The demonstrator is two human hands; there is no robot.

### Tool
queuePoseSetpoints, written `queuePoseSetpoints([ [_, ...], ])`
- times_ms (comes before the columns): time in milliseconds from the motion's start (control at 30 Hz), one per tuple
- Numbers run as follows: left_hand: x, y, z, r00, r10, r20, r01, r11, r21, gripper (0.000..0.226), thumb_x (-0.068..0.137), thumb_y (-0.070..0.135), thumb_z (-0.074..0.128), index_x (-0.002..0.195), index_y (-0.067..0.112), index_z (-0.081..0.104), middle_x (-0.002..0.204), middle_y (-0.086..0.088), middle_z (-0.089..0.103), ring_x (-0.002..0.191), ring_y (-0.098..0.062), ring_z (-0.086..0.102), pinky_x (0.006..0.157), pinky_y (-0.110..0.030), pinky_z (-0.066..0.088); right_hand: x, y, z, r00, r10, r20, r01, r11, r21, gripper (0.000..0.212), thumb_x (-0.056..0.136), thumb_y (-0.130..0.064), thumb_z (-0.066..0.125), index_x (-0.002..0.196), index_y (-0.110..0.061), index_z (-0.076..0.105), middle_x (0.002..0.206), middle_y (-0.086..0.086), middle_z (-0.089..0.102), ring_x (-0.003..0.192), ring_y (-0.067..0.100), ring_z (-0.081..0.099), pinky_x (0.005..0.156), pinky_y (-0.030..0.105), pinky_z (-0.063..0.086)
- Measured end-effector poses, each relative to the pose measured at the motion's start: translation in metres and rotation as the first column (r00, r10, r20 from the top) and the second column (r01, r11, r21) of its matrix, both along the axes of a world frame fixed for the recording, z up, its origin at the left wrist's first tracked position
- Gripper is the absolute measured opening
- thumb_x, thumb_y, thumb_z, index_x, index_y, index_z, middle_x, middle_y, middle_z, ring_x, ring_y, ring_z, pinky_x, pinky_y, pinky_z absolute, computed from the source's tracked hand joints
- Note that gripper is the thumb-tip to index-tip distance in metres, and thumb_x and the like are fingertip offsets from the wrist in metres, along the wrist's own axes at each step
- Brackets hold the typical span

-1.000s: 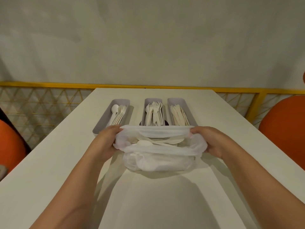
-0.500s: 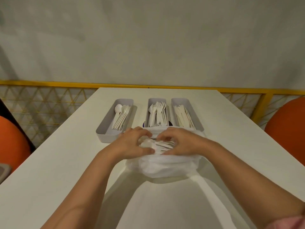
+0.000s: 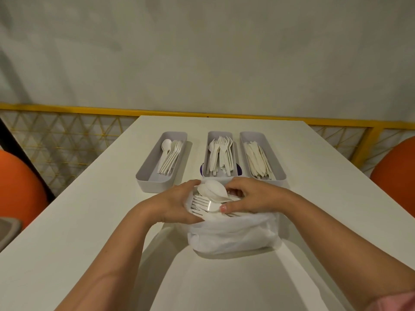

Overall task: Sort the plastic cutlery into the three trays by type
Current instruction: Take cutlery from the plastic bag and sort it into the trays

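A white plastic bag (image 3: 233, 236) sits on the table in front of three grey trays. Both hands are at its mouth around a bundle of white cutlery (image 3: 208, 198), spoons on top and forks below. My left hand (image 3: 177, 205) cups the fork end of the bundle from the left. My right hand (image 3: 251, 196) grips it from the right, thumb on the forks. The left tray (image 3: 146, 178) holds spoons, the middle tray (image 3: 221, 135) mostly forks with a spoon, the right tray (image 3: 278, 173) knives.
The white table (image 3: 89, 221) runs back to a yellow railing (image 3: 67, 110) with mesh below. Orange rounded seats stand at the left (image 3: 20, 187) and right (image 3: 395, 173). A grey object (image 3: 7, 232) pokes in at the left edge.
My hands let go of the bag's rim, came together inside its mouth and lifted a bundle of spoons and forks partly out. The view shifted slightly.
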State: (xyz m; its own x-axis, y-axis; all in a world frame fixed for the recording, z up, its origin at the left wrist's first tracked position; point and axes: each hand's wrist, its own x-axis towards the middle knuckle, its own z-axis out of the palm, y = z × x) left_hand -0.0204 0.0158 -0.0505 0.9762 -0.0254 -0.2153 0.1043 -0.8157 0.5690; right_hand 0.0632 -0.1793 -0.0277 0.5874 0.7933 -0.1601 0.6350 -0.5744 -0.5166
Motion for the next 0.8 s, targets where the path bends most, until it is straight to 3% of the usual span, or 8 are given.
queuePoseSetpoints([
  [300,-0.001,0.001,0.001,0.999,0.027,0.026,-0.026,0.999,-0.035,0.082,0.072,0.035,0.077,0.139,0.031,0.029,0.132,0.011,0.046,0.117,-0.011,0.047,0.101,-0.027,0.041,0.001,0.000,-0.002,0.989,-0.037,-0.141,0.041,0.999,0.031,0.046,0.073,-0.028,0.074,0.114,-0.018,0.055,0.112,0.004,0.062,0.104,0.024,0.059,0.091,0.042,0.049],
  [367,-0.003,0.002,0.003,0.999,0.020,0.033,-0.019,0.999,-0.030,0.077,0.074,0.034,0.075,0.137,0.031,0.032,0.128,0.014,0.045,0.117,-0.009,0.046,0.102,-0.026,0.040,0.003,0.000,-0.001,0.981,-0.037,-0.190,0.052,0.996,0.072,0.038,0.078,-0.027,0.071,0.112,-0.020,0.055,0.110,-0.002,0.063,0.101,0.017,0.059,0.090,0.034,0.049],
  [500,-0.005,0.003,0.005,1.000,0.009,0.021,-0.008,0.999,-0.042,0.067,0.076,0.034,0.074,0.132,0.035,0.038,0.130,0.015,0.043,0.119,-0.010,0.045,0.102,-0.027,0.041,-0.001,-0.002,0.007,0.963,-0.039,-0.267,0.093,0.977,0.193,0.021,0.090,-0.025,0.059,0.107,-0.033,0.049,0.093,-0.017,0.058,0.089,0.002,0.056,0.068,0.011,0.043],
  [567,-0.005,0.002,0.006,1.000,0.015,0.012,-0.014,0.998,-0.065,0.065,0.074,0.038,0.075,0.129,0.037,0.041,0.130,0.016,0.042,0.118,-0.009,0.044,0.102,-0.027,0.041,-0.003,-0.002,0.014,0.943,-0.056,-0.327,0.149,0.951,0.269,0.004,0.094,-0.021,0.054,0.092,-0.025,0.052,0.081,-0.010,0.060,0.076,0.004,0.057,0.059,0.007,0.044],
  [600,-0.005,0.002,0.006,1.000,0.021,0.010,-0.020,0.997,-0.072,0.064,0.073,0.040,0.075,0.128,0.038,0.042,0.129,0.016,0.042,0.118,-0.008,0.044,0.102,-0.026,0.041,-0.002,0.000,0.017,0.932,-0.051,-0.359,0.171,0.935,0.311,0.008,0.095,-0.020,0.052,0.087,-0.022,0.052,0.075,-0.006,0.061,0.068,0.005,0.058,0.056,0.006,0.045],
  [700,-0.003,-0.001,0.008,1.000,0.028,0.013,-0.027,0.996,-0.086,0.065,0.071,0.044,0.076,0.127,0.038,0.044,0.130,0.018,0.042,0.119,-0.006,0.042,0.100,-0.022,0.038,-0.001,0.006,0.026,0.895,-0.043,-0.444,0.247,0.877,0.412,0.014,0.097,-0.017,0.048,0.083,-0.015,0.052,0.061,-0.005,0.061,0.054,0.006,0.059,0.056,0.014,0.050],
  [800,-0.002,-0.002,0.007,0.999,0.041,0.018,-0.040,0.996,-0.083,0.065,0.068,0.050,0.076,0.124,0.038,0.046,0.129,0.019,0.043,0.119,-0.005,0.042,0.098,-0.020,0.037,0.007,0.014,0.030,0.824,0.056,-0.564,0.330,0.762,0.558,0.017,0.097,-0.013,0.045,0.083,-0.006,0.053,0.066,0.004,0.057,0.050,0.013,0.056,0.054,0.025,0.053],
])
